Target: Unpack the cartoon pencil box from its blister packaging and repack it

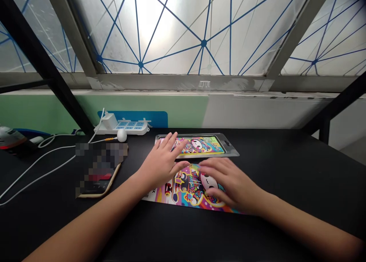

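Hands, two, bare, both empty. Left hand [162,155]: palm down, fingers spread wide, reaching over the left half of the clear plastic pack, thumb above the printed card's far edge. Right hand [228,184]: fingers loosely curved and parted over the card's right part; whether it presses down cannot be told.

Flat rectangular printed card [191,189], multicoloured, with cartoon figures: one, lying flat near the middle of the tabletop, beneath both hands.

Clear plastic pack [231,149], rectangular, rimmed: one, just beyond the card, containing a smaller bright cartoon print [206,144].

Black tabletop [303,174]: one, carrying all the above.

To the left: dark-screened phone [97,186] in a tan-edged case, partly pixelated; white cables [37,161] running beside it.

Far left of centre: white power strip with blue sockets [130,128], a white block plug [109,121] at its left end.

Far side: pale green wall panel [183,107]; above it, frosted window with blue lines [177,37].
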The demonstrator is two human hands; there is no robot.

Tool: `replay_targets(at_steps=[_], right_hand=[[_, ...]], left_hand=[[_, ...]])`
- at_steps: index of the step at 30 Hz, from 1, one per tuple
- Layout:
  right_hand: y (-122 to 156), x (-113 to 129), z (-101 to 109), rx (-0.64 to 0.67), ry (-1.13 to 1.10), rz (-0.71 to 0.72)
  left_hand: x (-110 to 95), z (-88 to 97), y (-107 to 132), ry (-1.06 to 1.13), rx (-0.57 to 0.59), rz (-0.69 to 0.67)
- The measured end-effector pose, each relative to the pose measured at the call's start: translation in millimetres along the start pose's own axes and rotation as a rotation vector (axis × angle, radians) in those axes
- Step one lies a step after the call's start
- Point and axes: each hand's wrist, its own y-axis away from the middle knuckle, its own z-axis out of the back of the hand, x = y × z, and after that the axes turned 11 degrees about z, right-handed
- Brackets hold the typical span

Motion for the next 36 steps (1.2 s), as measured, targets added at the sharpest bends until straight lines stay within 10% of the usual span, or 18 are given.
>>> replay_targets(at_steps=[9,17,28,33,36], right_hand=[[-1,6,6,0.284,-0.212,-0.117],[1,0,-7,0.016,-0.035,-0.352],[1,1,2,-0.008,-0.081,-0.460],[23,-48,30,-0.082,-0.237,-0.561],[47,-95,46,0.113,-0.338,-0.684]], left_hand=[[18,1.2,-6,-0.027,-0.011,0.136],[23,-8.1,-9,-0.045,-0.016,0.182],[25,-5.4,-10,-0.053,0.001,0.167],[23,10.2,-9,0.019,-0.032,0.126],[20,14.2,-5,0.022,-0.048,0.078]])
